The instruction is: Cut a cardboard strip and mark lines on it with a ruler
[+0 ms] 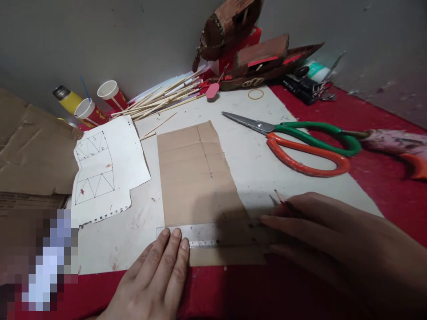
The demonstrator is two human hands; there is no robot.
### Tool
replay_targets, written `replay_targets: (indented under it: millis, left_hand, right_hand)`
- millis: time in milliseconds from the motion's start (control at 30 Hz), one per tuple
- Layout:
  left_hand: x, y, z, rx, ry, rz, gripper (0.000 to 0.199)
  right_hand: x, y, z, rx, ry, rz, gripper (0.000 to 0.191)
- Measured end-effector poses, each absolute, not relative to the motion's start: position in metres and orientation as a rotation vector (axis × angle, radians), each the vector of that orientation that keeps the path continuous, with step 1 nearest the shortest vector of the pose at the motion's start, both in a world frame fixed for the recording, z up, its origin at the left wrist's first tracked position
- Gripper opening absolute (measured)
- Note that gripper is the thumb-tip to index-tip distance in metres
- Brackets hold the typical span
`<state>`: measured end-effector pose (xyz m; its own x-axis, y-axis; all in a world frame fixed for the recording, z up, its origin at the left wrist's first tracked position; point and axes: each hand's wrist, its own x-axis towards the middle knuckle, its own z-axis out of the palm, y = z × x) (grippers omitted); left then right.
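Observation:
A piece of brown cardboard (pixel 190 173) lies flat, with a drawn line and marks along its right side. Across its near end rests a clear ruler (pixel 203 235). My left hand (pixel 160 271) lies with fingers stretched out, the fingertips pressing down on the ruler's left part. At the ruler's right end is my right hand (pixel 320 235), in shadow. A pencil (pixel 279 195) is held in it, tip pointing up and left; the rest is hidden by the fingers.
Scissors (pixel 267 126) with green and orange handles lie beyond my right hand. A paper with drawn triangles (pixel 113 178) is at left. Thin wooden sticks (pixel 163 100), paper cups (pixel 111 95) and brown model boats (pixel 256 58) stand at the back. Cardboard (pixel 36 142) stands at far left.

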<state>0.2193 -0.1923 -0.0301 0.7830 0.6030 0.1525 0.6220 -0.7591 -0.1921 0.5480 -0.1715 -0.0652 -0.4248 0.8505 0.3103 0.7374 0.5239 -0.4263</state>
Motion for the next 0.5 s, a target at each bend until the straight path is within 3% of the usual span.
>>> replay_targets:
  millis: [500]
  left_hand:
    - [0.217, -0.19, -0.03, -2.745, -0.926, -0.153, 0.045]
  right_hand:
    - [0.548, -0.168, -0.055, -1.222, -2.321, 0.292, 0.023]
